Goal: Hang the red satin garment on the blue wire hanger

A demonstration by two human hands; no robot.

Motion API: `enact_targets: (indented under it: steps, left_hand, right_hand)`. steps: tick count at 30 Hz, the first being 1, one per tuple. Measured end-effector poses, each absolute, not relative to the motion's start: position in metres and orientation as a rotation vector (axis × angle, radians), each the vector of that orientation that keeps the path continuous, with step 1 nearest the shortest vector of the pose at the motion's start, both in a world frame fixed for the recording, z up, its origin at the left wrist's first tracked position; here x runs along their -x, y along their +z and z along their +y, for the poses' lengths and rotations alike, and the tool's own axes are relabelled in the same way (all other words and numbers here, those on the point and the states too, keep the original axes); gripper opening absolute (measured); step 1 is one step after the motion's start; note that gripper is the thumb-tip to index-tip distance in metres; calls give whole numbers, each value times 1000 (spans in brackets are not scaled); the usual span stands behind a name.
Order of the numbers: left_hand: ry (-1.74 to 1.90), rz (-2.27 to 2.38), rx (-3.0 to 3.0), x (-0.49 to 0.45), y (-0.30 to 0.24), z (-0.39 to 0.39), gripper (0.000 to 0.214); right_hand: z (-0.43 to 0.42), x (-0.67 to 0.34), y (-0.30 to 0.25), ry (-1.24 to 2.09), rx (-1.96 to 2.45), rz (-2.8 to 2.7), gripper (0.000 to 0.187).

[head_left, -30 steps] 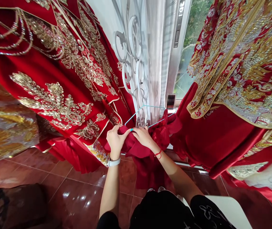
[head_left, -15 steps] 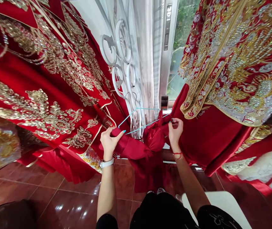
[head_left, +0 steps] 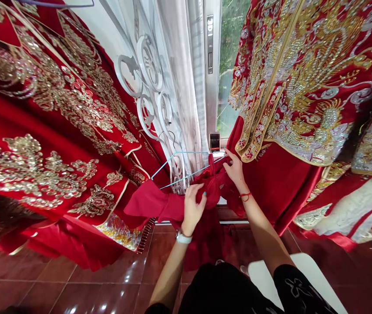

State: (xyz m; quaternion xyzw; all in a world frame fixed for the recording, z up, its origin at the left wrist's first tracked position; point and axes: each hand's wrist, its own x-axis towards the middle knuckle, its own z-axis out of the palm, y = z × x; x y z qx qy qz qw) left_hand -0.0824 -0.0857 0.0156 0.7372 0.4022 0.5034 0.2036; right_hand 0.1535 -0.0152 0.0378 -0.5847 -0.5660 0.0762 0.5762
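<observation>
A plain red satin garment [head_left: 160, 204] hangs over a light blue wire hanger [head_left: 173, 168] hooked on a white scrolled metal rack [head_left: 147, 100]. My left hand [head_left: 193, 208] grips a bunched fold of this red cloth near the hanger's middle, fingers curled around it. My right hand [head_left: 235, 169] pinches the same cloth at the hanger's right end, close to the red skirt on the right. A white band is on my left wrist and a red string on my right.
Red gowns with gold embroidery hang on the left [head_left: 52, 144] and right [head_left: 300, 87]. Behind the rack are a sheer white curtain [head_left: 186, 87] and a window [head_left: 227, 65]. The floor is glossy red-brown tile [head_left: 84, 288]. A white surface [head_left: 303, 279] lies by my right arm.
My left hand has moved right along the hanger from its left end to the middle of the cloth. My right hand stays at the right end. The view has shifted left.
</observation>
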Motion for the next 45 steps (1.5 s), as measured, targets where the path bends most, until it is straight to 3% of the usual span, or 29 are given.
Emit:
enact_targets:
  steps: [4,10,21,35,39,43,45]
  left_hand:
    - [1310,1031,-1720,32,9,-48,52]
    - [1414,738,-1037,-11,14,-11,61]
    - [1592,902,-896,-35,15,-6,33]
    - [1483,821,-832,-27,25,-8,31]
    - [1477,798,-883,-21,24,-3,23]
    - [1462,799,-898,-18,21,-1,23]
    - [1426,776,-902,-18,18,-1,27]
  right_hand:
    - [-20,-159,47,161,1335,-1407,65]
    - [-25,-169,52,168,1308,-1467,56]
    - [-23,-175,57,188,1267,-1501,49]
    - [-15,-129,112,-137,1232,-1714,34]
    - [-25,-103,104,-5,1228,-1694,39]
    - [-32,-123,89,393,1168,-1632,56]
    - [-31,-141,86,561,1136,-1679,55]
